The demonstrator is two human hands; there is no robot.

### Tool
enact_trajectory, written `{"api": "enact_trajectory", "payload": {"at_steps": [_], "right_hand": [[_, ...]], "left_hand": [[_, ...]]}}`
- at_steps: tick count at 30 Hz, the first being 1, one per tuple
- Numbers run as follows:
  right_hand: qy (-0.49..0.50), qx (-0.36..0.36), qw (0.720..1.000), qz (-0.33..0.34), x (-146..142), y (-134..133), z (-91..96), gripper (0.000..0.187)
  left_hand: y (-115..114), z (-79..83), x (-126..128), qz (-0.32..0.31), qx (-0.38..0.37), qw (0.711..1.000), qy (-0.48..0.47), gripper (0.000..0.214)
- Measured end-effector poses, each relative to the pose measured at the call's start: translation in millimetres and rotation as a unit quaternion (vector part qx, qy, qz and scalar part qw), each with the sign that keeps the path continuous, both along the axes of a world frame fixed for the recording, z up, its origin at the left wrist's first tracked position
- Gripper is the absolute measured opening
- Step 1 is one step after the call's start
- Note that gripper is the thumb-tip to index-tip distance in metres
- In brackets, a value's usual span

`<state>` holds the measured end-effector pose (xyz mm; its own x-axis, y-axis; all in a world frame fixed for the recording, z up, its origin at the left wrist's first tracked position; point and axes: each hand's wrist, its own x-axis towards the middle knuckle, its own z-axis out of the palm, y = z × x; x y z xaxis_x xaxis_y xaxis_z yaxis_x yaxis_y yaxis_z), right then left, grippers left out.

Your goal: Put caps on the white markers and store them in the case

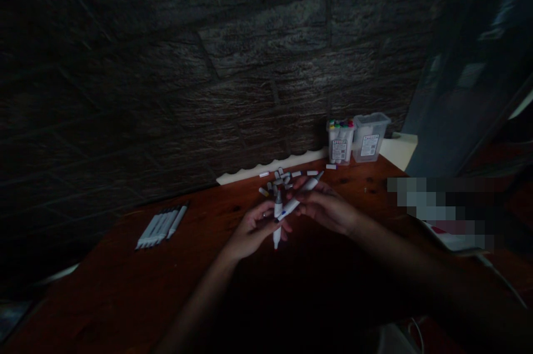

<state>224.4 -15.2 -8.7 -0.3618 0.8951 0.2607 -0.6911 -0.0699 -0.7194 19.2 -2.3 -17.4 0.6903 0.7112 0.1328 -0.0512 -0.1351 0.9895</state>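
Two white markers are held above the wooden table. My left hand is closed around one marker that stands nearly upright, its grey end at the top. My right hand grips a second marker, slanted up to the right, with a blue mark near its lower end. This lower end crosses in front of the upright marker, beside my left thumb. Just beyond my hands lie several loose marker caps, mostly white or grey.
A row of several white markers lies at the left of the wooden table. Against the brick wall stand a clear box of colourful-ended markers and another clear box. A white scalloped strip runs along the wall.
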Motion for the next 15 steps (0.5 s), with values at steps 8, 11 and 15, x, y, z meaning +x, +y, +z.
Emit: {"api": "enact_trajectory", "payload": {"at_steps": [8,11,15], "right_hand": [[-0.003,-0.006,1.0,-0.003,0.1,0.5,0.2,0.015],[-0.002,-0.007,1.0,-0.005,-0.1,0.5,0.0,0.015],[-0.007,-0.006,1.0,-0.004,0.3,0.3,0.3,0.014]], "left_hand": [[-0.3,0.9,-0.2,0.003,-0.008,1.0,-0.004,0.02],[-0.8,1.2,0.3,0.005,-0.012,1.0,-0.008,0.02],[-1.4,1.6,1.0,0.008,-0.012,1.0,-0.008,0.02]]}}
